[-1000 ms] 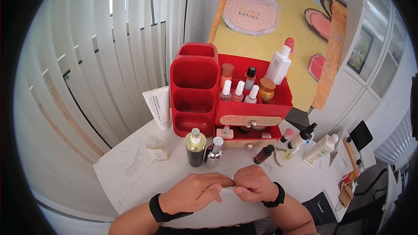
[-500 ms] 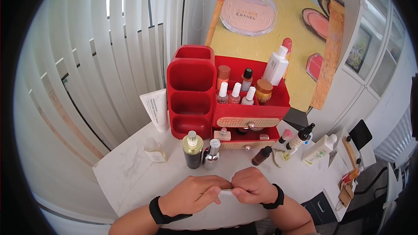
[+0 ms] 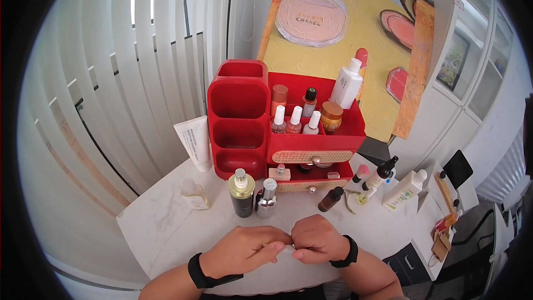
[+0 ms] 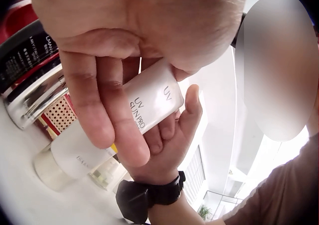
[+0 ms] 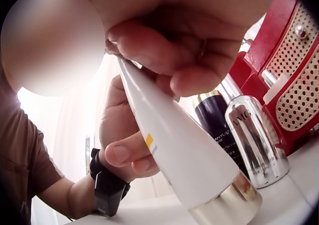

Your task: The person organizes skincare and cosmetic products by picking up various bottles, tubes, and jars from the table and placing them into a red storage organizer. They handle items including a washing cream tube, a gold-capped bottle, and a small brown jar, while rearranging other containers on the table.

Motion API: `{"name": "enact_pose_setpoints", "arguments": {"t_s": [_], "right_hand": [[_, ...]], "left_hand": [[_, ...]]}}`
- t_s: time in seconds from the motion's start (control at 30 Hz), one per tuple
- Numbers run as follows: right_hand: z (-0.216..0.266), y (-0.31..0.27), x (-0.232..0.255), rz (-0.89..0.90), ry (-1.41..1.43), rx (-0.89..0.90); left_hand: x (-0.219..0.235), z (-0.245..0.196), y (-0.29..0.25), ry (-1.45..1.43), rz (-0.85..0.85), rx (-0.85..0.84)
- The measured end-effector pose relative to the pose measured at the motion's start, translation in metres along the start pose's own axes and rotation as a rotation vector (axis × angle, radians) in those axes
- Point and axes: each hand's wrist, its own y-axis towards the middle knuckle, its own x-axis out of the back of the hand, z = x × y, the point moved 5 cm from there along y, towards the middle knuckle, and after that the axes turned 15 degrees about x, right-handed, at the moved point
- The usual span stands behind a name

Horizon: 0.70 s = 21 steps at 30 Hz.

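Both hands meet low over the front of the white table. Between them is a white sunscreen tube [image 5: 179, 140] marked "UV SUN PRO", mostly hidden by the hands in the head view. It slants with its pale gold cap [image 5: 232, 202] downward. My left hand [image 3: 241, 250] lies along the tube with its fingers bent around the body. The right hand [image 3: 319, 239] pinches the flat sealed end between thumb and curled fingers. Just beyond them stand a dark bottle with a gold collar [image 3: 242, 197] and a silver bottle [image 3: 266, 197].
A red organizer [image 3: 239, 100] with a partly pulled-out drawer [image 3: 300, 185] stands at the back, bottles on its upper tray. Left are a white tube [image 3: 194, 141] and a clear bottle [image 3: 195, 195]. To the right are a brown bottle [image 3: 330, 200], a makeup brush [image 3: 360, 174] and a white bottle [image 3: 405, 189].
In the head view the organizer and bottles shift slightly left and down as the camera turns. The hands stay together on the tube, with little visible change in their hold.
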Motion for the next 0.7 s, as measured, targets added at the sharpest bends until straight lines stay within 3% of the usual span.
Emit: {"name": "enact_pose_setpoints", "arguments": {"t_s": [0.2, 0.7], "right_hand": [[-0.0055, -0.0032, 0.0010, -0.026, 0.038, -0.134], [0.0009, 0.0028, 0.0031, 0.008, 0.066, -0.092]], "left_hand": [[-0.0026, 0.0016, 0.0003, 0.003, -0.023, -0.012], [-0.0036, 0.0003, -0.0007, 0.061, -0.044, -0.059]]}}
